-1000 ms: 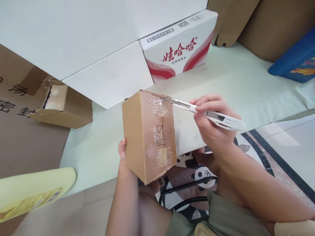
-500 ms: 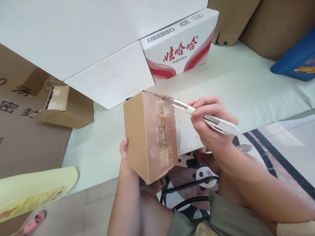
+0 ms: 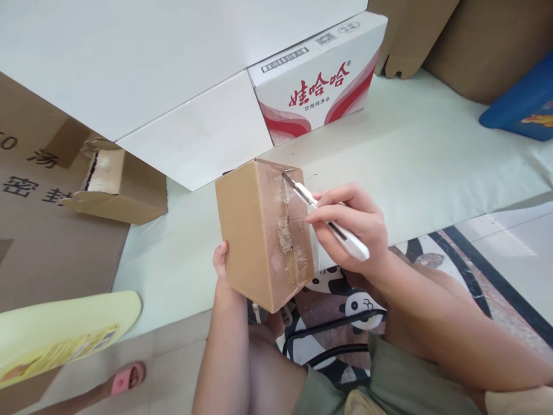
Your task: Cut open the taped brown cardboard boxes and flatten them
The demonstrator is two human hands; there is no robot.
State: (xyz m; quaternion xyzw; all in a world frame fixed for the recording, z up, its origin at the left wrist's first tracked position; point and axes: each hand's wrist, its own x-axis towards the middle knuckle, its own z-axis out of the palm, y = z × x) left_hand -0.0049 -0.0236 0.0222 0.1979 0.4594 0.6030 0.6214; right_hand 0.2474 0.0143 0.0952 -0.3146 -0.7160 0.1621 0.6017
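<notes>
A small brown cardboard box (image 3: 244, 230) stands tilted in front of me, its taped seam (image 3: 286, 230) facing right. My left hand (image 3: 221, 259) grips it from the left and behind; most of the fingers are hidden by the box. In my right hand (image 3: 352, 222) is a white utility knife (image 3: 330, 225), held like a pen. The blade is out, and its tip touches the seam near the box's far upper edge. The tape along the seam looks wrinkled and torn in places.
Behind the box stand a white carton with red print (image 3: 319, 92) and a large white board-like surface (image 3: 173, 57). An opened cardboard box (image 3: 133, 184) lies at left. A yellow bottle (image 3: 69, 334) is at lower left, a blue container (image 3: 522, 109) at right. Another person's foot in a pink sandal (image 3: 127, 377) shows below.
My right hand has moved left and turned the knife steeper, its tip still at the seam's far end. The box has turned slightly. The other person's foot has moved right.
</notes>
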